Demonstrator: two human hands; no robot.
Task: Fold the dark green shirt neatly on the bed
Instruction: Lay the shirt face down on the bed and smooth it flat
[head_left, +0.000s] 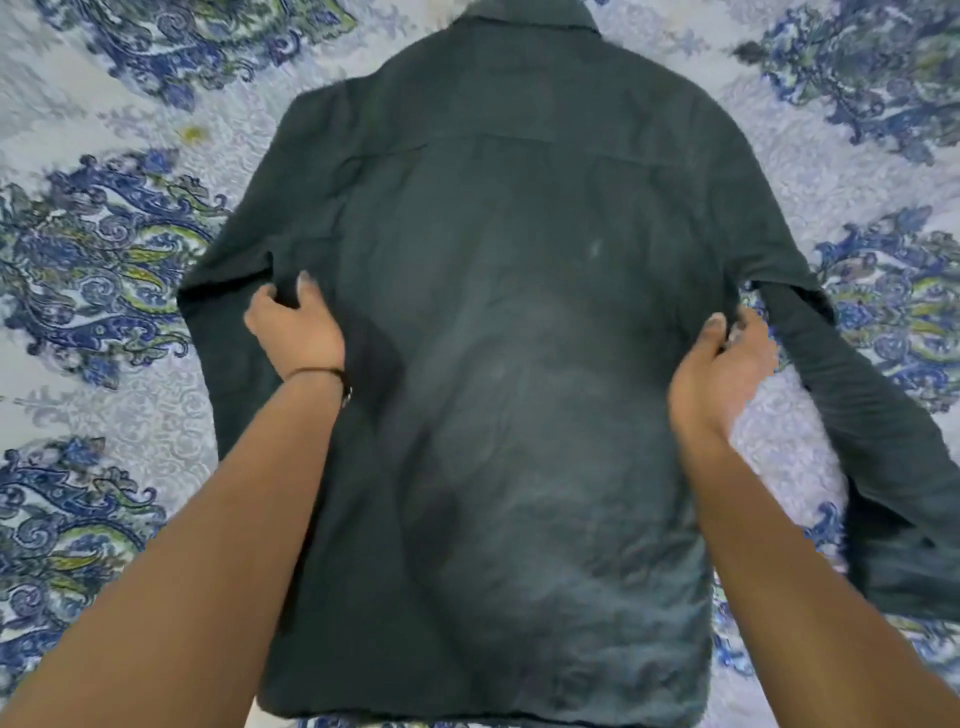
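Note:
The dark green shirt (498, 322) lies spread on the bed with its back up, collar at the far end and hem nearest me. My left hand (296, 327) pinches the fabric at the left armpit, where the left sleeve hangs down beside the body. My right hand (722, 364) grips the shirt's right side seam near the armpit. The right sleeve (883, 447) runs down and outward to the right, its cuff near the frame's right edge.
The bed is covered with a pale sheet (104, 93) printed with blue and green paisley motifs, showing on both sides of the shirt. A thin dark band (322, 371) circles my left wrist.

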